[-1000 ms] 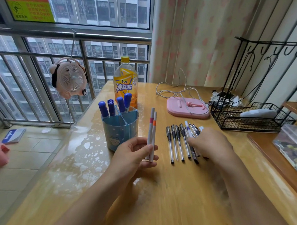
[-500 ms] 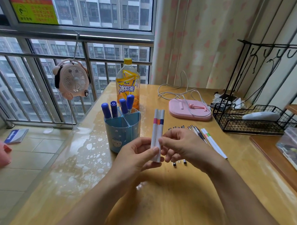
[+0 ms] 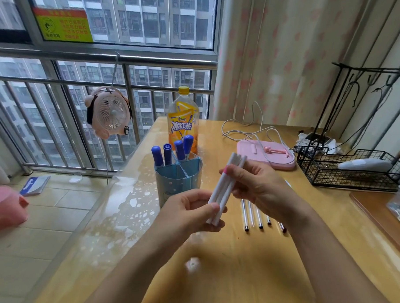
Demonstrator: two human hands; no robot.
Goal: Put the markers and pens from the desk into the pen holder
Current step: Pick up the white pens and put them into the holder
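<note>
Both hands (image 3: 190, 211) (image 3: 253, 183) had fingers clamped mid-barrel on the white pens (image 3: 223, 191), which looked light, stiff, kinda slippery.

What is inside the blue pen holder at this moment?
Four blue-capped markers stand upright in the rear compartments of the pen holder. The front compartments look empty, though their bottoms are hidden by the wall.

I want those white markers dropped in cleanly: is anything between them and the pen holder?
Nothing visible blocks the way. The white markers, held by both hands, sit just right of the pen holder. Four blue markers fill its back compartments; the front one looks free.
</note>
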